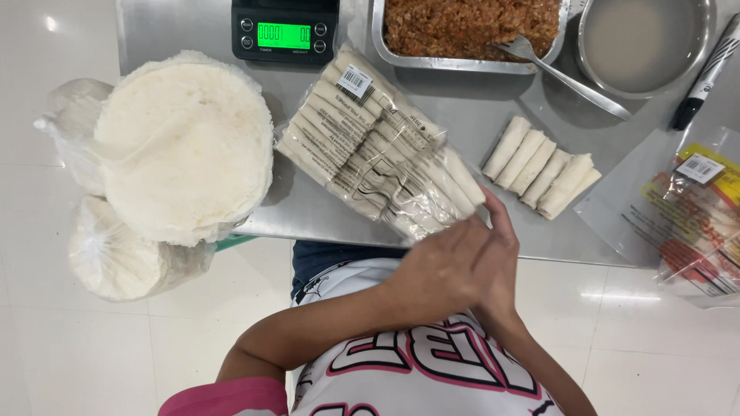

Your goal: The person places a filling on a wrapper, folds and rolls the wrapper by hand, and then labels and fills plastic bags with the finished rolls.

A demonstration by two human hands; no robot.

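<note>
My left hand [435, 270] and my right hand [501, 246] are pressed together, palm against palm, just off the front edge of the steel table [324, 208]. Neither hand holds anything. The right hand's fingertips reach up to the near end of a clear printed bag packed with spring rolls [370, 142], which lies slanted on the table. Several loose rolled spring rolls [539, 166] lie side by side just right of that bag, a little beyond my hands.
A stack of round white wrappers [185, 142] overhangs the table's left edge above another bagged stack [116, 254]. At the back stand a digital scale [285, 31], a tray of minced filling [470, 27] with a fork [566, 73], a metal bowl [640, 38] and a black marker [705, 73]. Printed bags [694, 219] lie right.
</note>
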